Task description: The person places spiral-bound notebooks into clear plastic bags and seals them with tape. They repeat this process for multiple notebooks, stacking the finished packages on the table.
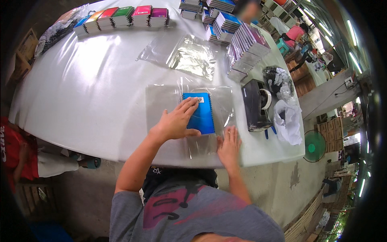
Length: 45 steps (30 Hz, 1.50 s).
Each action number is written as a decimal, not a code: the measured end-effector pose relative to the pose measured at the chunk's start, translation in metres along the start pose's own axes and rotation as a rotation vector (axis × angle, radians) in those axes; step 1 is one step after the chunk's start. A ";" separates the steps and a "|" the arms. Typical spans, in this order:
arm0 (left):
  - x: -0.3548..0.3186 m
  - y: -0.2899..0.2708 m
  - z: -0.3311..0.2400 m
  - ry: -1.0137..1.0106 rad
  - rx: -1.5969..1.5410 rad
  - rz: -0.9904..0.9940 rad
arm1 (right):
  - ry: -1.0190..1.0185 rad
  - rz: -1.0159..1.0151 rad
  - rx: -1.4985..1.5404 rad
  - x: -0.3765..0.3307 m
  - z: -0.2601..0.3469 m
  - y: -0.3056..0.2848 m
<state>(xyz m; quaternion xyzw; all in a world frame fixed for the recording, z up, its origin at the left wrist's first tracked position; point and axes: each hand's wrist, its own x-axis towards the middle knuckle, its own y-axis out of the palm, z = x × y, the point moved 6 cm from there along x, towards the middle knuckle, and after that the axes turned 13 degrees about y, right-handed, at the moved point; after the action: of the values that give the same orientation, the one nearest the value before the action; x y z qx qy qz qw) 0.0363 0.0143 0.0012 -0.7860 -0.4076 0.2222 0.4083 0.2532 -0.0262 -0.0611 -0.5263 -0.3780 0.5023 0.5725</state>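
On the near side of a white desk (100, 109), got a blue notebook (203, 117) lying flat amid some clear plastic (163, 97), can't really tell if over or under it. Resting the left hand (177, 119) palm-down on the left part of the cover, with the thumb well out from the fingers and nothing gripped. Just to the right, got the right hand (229, 145) down by the near right corner of the plastic, fingers out pretty straight, can't tell if touching the film. Farther right, can spot a black tape dispenser (254, 109) and a crumpled white bag (287, 121). Past the notebook, see a shiny heap of clear bags (197, 56), plus stacked purple notebooks (252, 40) to the far right. Over on the far left, see a row of colorful notebooks (121, 18).
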 end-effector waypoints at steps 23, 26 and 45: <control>0.002 0.000 -0.001 0.017 0.005 -0.004 | 0.060 -0.109 0.626 0.092 -0.020 -0.033; 0.002 -0.001 -0.002 0.015 0.007 -0.006 | 0.110 -0.138 0.597 0.086 -0.017 -0.041; 0.004 0.002 0.001 0.033 0.015 -0.032 | 0.019 0.083 1.195 0.078 -0.013 -0.033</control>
<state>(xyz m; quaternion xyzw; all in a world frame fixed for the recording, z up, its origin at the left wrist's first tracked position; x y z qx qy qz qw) 0.0387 0.0170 -0.0007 -0.7799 -0.4116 0.2055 0.4244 0.2881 0.0491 -0.0380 -0.1320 -0.0038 0.6450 0.7527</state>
